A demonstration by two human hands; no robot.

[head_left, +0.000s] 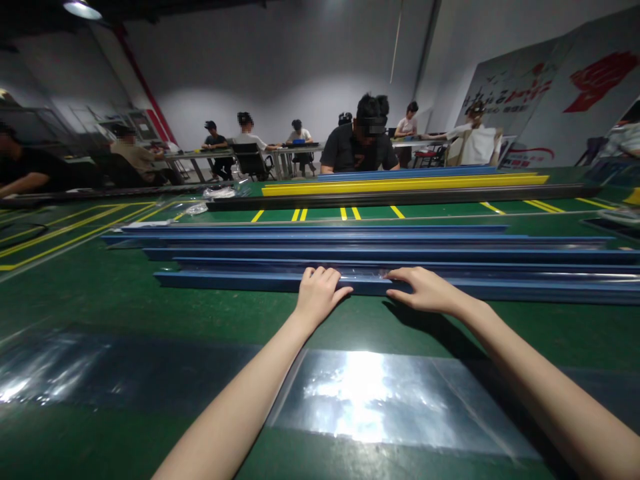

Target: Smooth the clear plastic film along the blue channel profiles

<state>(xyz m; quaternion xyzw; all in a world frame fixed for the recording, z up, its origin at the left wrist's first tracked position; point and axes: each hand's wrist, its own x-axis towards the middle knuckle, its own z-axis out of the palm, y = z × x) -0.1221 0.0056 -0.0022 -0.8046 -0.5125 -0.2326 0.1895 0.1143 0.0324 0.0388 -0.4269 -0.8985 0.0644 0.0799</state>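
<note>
A long blue U-shaped channel strip (235,283) lies lengthwise across the green table in front of me. My left hand (320,291) is closed over its near wall, fingers curled inside and thumb on the front face. A little to the right, my right hand (425,289) grips the same wall between thumb and fingers, its fingertips inside the channel. Between the hands, shiny clear film (364,274) shows in the channel; whether either hand holds some of it is hidden.
More blue channel strips (310,253) lie parallel just behind. Clear plastic sheet (400,400) covers the table nearest me. Farther back are a dark strip (400,196), a yellow strip (400,185) and crumpled plastic (223,193). A person (357,147) in black sits opposite; others work behind.
</note>
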